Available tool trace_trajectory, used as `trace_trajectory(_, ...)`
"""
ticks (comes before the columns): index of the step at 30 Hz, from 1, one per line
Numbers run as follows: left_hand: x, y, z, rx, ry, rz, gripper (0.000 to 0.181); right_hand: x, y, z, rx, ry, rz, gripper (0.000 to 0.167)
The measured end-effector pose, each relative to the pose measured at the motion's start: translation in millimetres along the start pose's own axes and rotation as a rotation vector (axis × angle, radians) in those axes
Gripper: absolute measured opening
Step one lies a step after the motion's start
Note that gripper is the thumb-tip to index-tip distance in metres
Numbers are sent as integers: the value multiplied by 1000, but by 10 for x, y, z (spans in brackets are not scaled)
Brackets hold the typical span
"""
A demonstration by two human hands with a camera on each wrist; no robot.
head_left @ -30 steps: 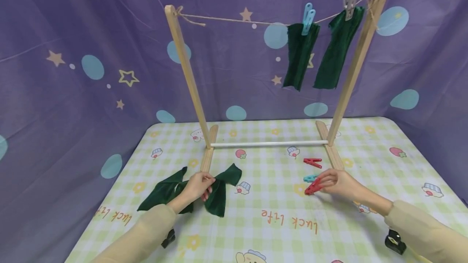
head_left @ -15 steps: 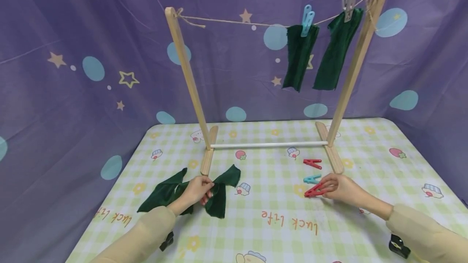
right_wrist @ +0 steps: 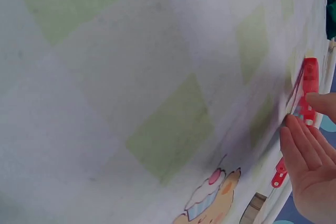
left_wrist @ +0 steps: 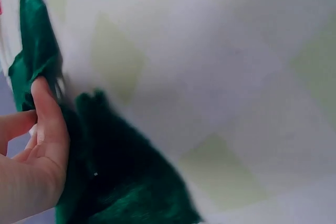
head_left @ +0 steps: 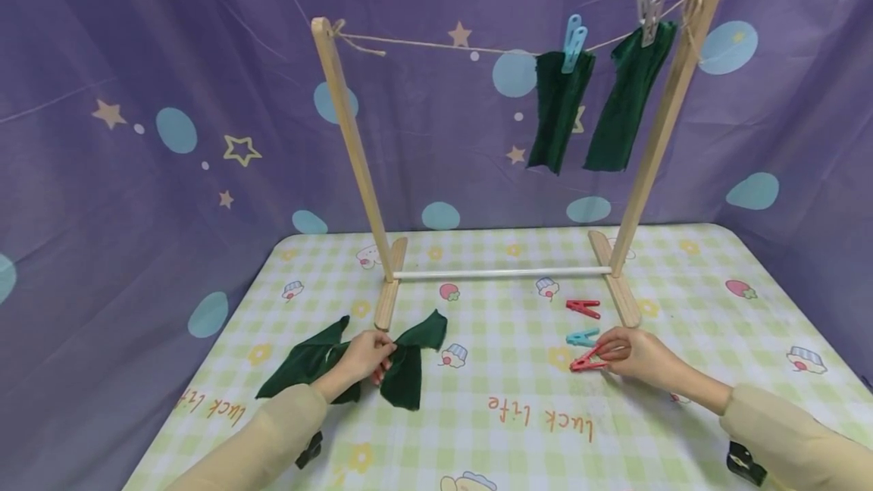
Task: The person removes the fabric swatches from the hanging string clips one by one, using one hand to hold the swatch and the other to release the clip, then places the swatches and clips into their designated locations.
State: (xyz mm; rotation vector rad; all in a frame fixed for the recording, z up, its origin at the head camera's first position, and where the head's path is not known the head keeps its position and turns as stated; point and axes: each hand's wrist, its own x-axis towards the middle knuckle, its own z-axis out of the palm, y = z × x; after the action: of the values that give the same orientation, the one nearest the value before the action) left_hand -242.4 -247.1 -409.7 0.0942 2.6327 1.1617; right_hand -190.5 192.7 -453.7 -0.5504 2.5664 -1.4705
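Note:
My left hand (head_left: 368,358) pinches a dark green cloth (head_left: 402,377) low over the table; the pinched part also shows as green cloth (left_wrist: 39,30) at the fingertips in the left wrist view. More green cloth (head_left: 300,362) spreads to the left, partly behind the hand. My right hand (head_left: 634,354) pinches a red clothespin (head_left: 585,361) just above or on the tablecloth, with the thumb on the clothespin (right_wrist: 311,74) in the right wrist view. Beyond it lie a blue clothespin (head_left: 581,337) and another red clothespin (head_left: 583,307).
A wooden rack (head_left: 355,150) stands at the back with a string (head_left: 436,44) across it. Two green cloths (head_left: 559,112) hang at its right, one under a blue clothespin (head_left: 574,44), the other under a grey clothespin (head_left: 649,17). A white rod (head_left: 505,273) joins its feet.
My right hand has shifted slightly nearer and right. The red clothespin has turned so its V shape shows, and more of the blue one is visible. The left hand is nearly still.

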Motion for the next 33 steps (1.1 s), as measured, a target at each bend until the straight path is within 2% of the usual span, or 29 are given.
trace_trajectory(6,7,114,-107,17,-28,39,14,9,-31,-73,-78,6,-18,27)
trace_trajectory(11,62,241,-248,27,-26,69,19,53,-122,-206,-49,-20,-54,27)
trace_trajectory(14,105,335,-328,1,-24,108,22,85,-190,-294,-28,-37,-78,28)
trace_trajectory(17,130,452,-395,-7,-29,181,23,128,-281,-376,-35,-23,-86,29)
trace_trajectory(22,145,658,-476,11,-2,287,21,208,-453,-497,-43,29,-94,29)
trace_trajectory(26,175,802,-514,28,12,339,22,266,-579,-600,-45,79,-115,27)
trace_trajectory(33,248,1049,-572,16,32,359,26,360,-776,-803,-81,183,-175,27)
